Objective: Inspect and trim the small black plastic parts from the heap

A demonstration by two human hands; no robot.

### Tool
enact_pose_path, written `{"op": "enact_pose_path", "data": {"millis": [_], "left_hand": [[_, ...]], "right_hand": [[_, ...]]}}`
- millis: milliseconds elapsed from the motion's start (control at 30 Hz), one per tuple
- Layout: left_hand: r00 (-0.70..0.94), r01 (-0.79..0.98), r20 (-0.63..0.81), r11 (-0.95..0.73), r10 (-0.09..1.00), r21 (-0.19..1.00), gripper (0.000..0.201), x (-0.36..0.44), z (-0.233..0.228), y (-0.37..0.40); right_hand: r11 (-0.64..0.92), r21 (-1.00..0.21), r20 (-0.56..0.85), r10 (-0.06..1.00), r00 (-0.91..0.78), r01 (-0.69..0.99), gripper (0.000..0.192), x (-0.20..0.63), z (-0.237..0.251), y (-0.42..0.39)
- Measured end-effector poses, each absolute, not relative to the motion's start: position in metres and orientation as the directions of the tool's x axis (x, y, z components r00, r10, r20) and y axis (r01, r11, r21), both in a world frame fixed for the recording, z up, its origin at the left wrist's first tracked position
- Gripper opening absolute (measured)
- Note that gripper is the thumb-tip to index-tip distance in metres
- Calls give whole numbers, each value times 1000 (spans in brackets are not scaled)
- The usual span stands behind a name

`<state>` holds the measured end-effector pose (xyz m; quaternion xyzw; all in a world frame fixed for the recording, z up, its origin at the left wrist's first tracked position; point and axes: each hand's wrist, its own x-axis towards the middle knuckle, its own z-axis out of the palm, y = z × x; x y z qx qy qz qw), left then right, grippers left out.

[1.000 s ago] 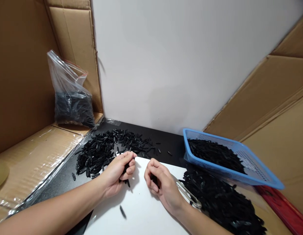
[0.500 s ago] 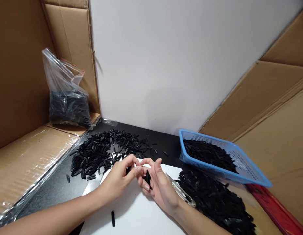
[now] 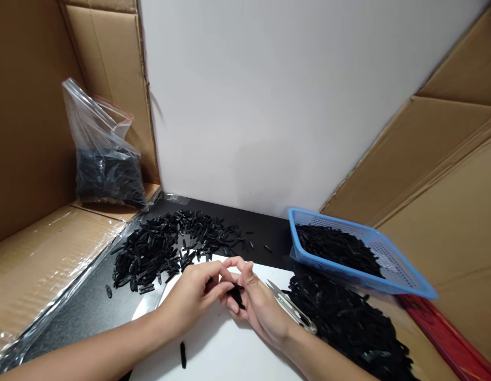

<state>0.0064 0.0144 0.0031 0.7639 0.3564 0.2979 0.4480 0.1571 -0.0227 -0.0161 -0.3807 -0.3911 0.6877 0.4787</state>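
Over the white sheet [image 3: 229, 354], my two hands meet in the middle. My left hand [image 3: 192, 293] is closed, thumb and forefinger pinching at a small dark piece whose end is hidden by the fingers. My right hand [image 3: 263, 307] is turned palm up, with its fingers curled around several thin black strips [image 3: 238, 298]. Its thumb points upward. One loose black strip [image 3: 183, 354] lies on the sheet below my left hand. Thread snips [image 3: 292, 308] rest just right of my right hand, blades toward the back.
A heap of short black pieces [image 3: 144, 254] spreads at the back left. More black strips [image 3: 344, 323] are piled at the right, below a blue basket [image 3: 348, 278] holding others. A clear bag [image 3: 108, 172] of black pieces stands on cardboard; a red object [image 3: 444, 333] lies far right.
My left thumb and fingers have moved in closer over the strips in my right hand. The right thumb has tipped slightly left, and more of the snips shows.
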Motion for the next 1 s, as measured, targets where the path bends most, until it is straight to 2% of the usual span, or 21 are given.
{"op": "enact_pose_path", "data": {"millis": [133,233,433,600,767,867,933,1000], "left_hand": [[420,290,216,-356,882,888,13,4,8,16],[357,279,220,-328,908,903,13,3,12,16],[372,236,190,-291,909,927,13,2,12,15],[398,195,182,-277,899,941,13,2,11,16],[415,149,154,-234,897,961,13,2,11,19],[435,101,31,-83,900,991,21,3,6,21],[460,75,-63,32,886,997,28,4,2,22],[475,68,-126,106,871,992,31,6,-1,21]], "right_hand": [[-167,-922,-117,981,-157,-350,53,163,-13,-17],[-115,-931,-78,990,-119,-346,44,166,-13,-15],[-64,-922,-46,997,-55,-381,41,164,-12,-16],[-88,-902,-63,995,-71,-423,40,162,-9,-19],[-91,-922,-68,995,-76,-376,41,162,-9,-17],[-71,-984,-56,994,-92,-166,38,173,5,-14],[8,-990,-9,993,-120,140,32,190,22,-13],[98,-863,24,988,-154,496,24,214,40,-14]]}}
